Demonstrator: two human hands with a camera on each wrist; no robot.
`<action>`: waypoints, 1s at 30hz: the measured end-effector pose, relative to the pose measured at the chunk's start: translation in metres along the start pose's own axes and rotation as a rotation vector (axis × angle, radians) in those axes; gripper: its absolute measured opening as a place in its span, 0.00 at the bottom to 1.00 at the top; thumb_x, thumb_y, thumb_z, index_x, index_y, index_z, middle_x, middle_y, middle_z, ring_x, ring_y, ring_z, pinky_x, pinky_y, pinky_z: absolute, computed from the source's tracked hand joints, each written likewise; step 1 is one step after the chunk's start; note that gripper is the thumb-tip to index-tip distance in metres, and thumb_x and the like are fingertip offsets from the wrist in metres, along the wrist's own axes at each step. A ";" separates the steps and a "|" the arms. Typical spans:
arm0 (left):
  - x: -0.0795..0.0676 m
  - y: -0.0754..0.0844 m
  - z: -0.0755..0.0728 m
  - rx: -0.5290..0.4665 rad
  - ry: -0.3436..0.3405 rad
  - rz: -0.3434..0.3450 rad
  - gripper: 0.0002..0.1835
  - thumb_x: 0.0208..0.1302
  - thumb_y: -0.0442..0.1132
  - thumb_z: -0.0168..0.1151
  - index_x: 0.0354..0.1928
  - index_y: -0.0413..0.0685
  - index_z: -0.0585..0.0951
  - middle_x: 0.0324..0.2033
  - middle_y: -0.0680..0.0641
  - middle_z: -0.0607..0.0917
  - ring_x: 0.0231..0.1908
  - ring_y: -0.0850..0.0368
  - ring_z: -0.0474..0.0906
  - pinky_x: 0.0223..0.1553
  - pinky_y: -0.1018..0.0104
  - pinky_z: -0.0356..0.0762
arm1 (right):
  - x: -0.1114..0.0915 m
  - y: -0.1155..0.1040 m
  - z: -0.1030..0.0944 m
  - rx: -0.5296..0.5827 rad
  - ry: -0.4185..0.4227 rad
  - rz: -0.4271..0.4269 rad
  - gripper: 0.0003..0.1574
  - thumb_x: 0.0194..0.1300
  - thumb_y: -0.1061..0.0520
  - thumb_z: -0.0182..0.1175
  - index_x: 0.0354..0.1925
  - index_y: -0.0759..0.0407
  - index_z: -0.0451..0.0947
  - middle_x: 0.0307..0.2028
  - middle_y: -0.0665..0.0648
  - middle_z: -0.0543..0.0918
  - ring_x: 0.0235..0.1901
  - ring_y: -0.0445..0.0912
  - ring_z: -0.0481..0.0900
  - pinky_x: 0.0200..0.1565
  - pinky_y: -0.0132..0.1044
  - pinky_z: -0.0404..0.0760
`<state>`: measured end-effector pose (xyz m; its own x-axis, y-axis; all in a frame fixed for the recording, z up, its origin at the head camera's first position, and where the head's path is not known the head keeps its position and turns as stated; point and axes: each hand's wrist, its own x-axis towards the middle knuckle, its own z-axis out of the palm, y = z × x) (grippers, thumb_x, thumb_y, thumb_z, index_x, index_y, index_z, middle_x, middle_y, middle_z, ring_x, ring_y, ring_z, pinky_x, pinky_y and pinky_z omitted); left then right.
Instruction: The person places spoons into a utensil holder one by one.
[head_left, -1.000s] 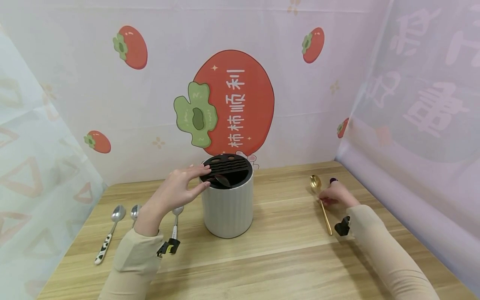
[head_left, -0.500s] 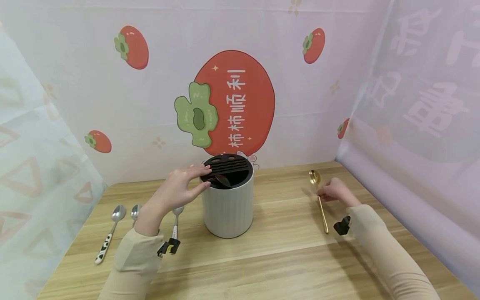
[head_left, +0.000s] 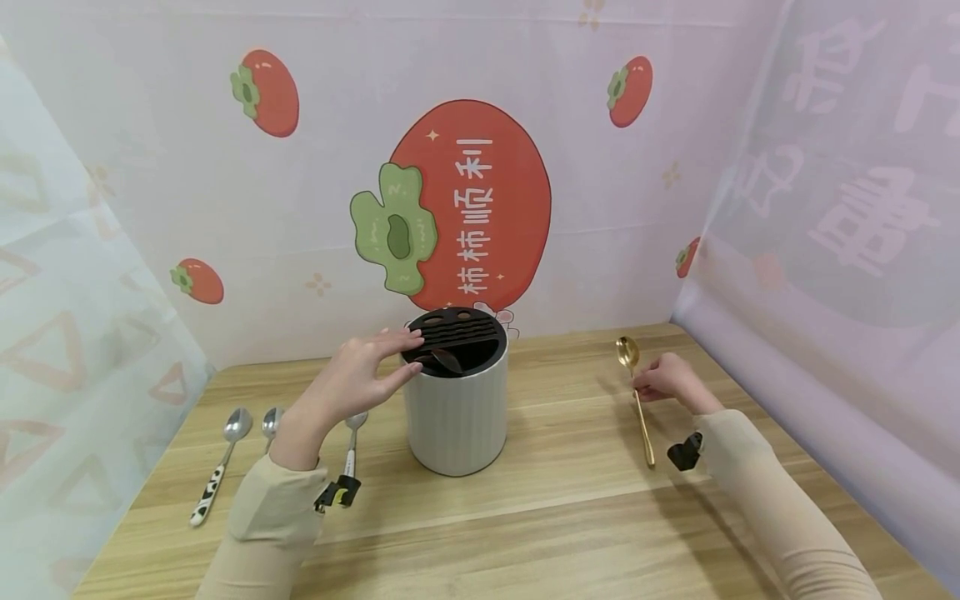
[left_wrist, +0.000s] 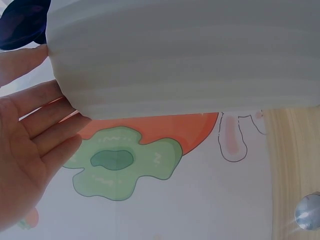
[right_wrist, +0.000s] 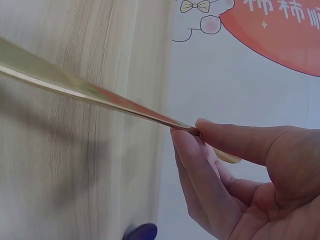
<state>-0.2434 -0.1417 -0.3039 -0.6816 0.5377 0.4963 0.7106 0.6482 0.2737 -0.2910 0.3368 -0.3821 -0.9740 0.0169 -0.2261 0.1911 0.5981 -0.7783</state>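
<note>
My right hand [head_left: 667, 379] pinches a long gold spoon [head_left: 643, 429] between thumb and fingertips, partway along its handle. Its bowl points toward the back wall, and in the right wrist view the gold handle [right_wrist: 100, 95] stretches away over the table. At the centre stands a white ribbed utensil holder [head_left: 457, 425] with a black slotted top [head_left: 457, 329]. My left hand [head_left: 363, 371] rests at the holder's left rim, fingers extended and thumb apart. A dark spoon bowl [head_left: 447, 361] shows in the holder's front opening, beside that thumb.
Several metal spoons lie at the left, including one with a black-and-white spotted handle [head_left: 207, 497] and another with a white handle [head_left: 350, 461]. A dark purple rounded object [right_wrist: 141, 231] is on the table near my right hand. Printed cloth [head_left: 585, 208] hangs behind.
My right hand has drawn slightly left with the gold spoon, whose handle end shifted left too. The dark purple object beside it went out of the head view. My left hand stays put.
</note>
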 end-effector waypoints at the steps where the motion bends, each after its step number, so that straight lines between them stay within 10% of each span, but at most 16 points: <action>1: 0.000 0.000 0.000 0.000 0.000 0.000 0.22 0.65 0.48 0.60 0.57 0.46 0.79 0.55 0.45 0.81 0.59 0.44 0.74 0.64 0.48 0.67 | -0.001 -0.001 0.000 -0.001 0.001 -0.002 0.15 0.62 0.66 0.58 0.42 0.79 0.74 0.23 0.54 0.85 0.22 0.39 0.83 0.35 0.35 0.85; 30: -0.001 0.001 -0.001 0.006 -0.004 -0.005 0.22 0.65 0.49 0.59 0.57 0.48 0.79 0.55 0.47 0.81 0.60 0.45 0.74 0.63 0.49 0.67 | -0.021 -0.041 0.009 -0.067 0.057 -0.143 0.15 0.62 0.60 0.61 0.39 0.74 0.78 0.24 0.54 0.85 0.24 0.40 0.84 0.35 0.38 0.86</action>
<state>-0.2417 -0.1419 -0.3026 -0.6857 0.5367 0.4917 0.7063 0.6538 0.2713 -0.2773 0.3048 -0.3507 -0.9963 -0.0282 -0.0807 0.0431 0.6497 -0.7590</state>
